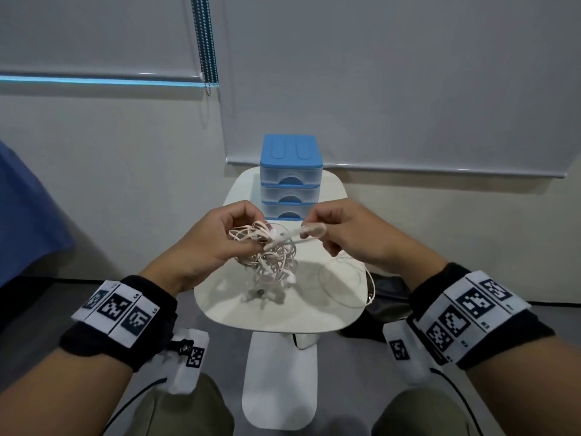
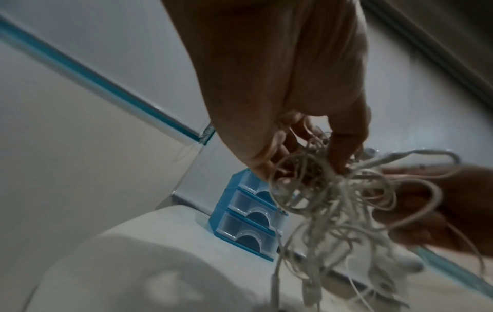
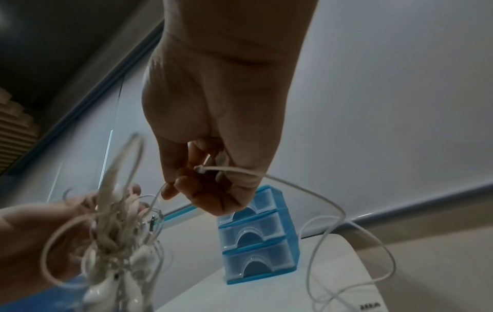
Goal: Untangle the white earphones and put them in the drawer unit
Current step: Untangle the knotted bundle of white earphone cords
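One drawer unit, three drawers, standing at counter far edge. In front: left hand gripping earphones tangle, right hand pinching one cable. Label on counter unreadable.

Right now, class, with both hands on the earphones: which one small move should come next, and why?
Probably the right hand should draw its pinched strand gently away, since the left hand grips the white earphones in a knotted clump and the drawer unit is shut.
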`<action>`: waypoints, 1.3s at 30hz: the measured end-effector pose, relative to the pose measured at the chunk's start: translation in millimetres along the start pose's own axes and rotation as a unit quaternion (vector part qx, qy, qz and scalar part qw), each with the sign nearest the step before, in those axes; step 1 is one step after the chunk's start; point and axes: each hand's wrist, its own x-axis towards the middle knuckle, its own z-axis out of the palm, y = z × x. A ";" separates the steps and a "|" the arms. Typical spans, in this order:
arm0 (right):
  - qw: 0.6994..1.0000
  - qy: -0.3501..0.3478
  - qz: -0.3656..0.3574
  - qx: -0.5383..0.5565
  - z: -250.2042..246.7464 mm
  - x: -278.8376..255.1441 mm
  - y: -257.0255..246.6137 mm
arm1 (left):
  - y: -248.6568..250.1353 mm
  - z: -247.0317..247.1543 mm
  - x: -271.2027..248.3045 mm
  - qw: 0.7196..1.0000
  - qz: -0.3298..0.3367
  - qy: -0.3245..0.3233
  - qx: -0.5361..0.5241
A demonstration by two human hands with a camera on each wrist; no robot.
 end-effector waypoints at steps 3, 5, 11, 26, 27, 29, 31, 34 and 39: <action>1.000 0.002 0.016 -0.004 -7.9 -1.6 -1.9 | 0.2 2.1 4.2 0.978 0.103 -0.013 0.179; 0.999 0.000 0.043 -0.008 -7.6 -2.0 2.3 | -1.5 4.0 6.6 0.942 0.153 -0.042 0.295; 0.980 -0.052 0.164 -0.102 11.7 -9.0 24.4 | -13.4 11.0 -4.3 0.891 0.049 -0.227 0.390; 0.985 -0.064 0.160 -0.029 41.4 -14.2 60.2 | -26.1 41.7 -3.1 0.913 -0.030 -0.065 0.401; 0.985 -0.065 0.159 -0.031 40.9 -13.6 61.7 | -25.1 43.7 -1.5 0.913 -0.032 -0.067 0.401; 0.984 -0.068 0.157 -0.044 40.9 -12.7 62.5 | -21.6 46.8 3.0 0.913 -0.042 -0.066 0.399; 0.984 -0.072 0.153 -0.058 42.4 -11.3 61.9 | -18.0 48.5 7.7 0.914 -0.054 -0.056 0.398; 0.983 -0.078 0.153 -0.069 44.3 -9.9 60.4 | -16.1 50.6 16.2 0.907 -0.066 -0.051 0.413; 0.983 -0.074 0.159 -0.057 45.4 -8.9 60.6 | -13.6 51.1 26.5 0.885 -0.098 -0.079 0.448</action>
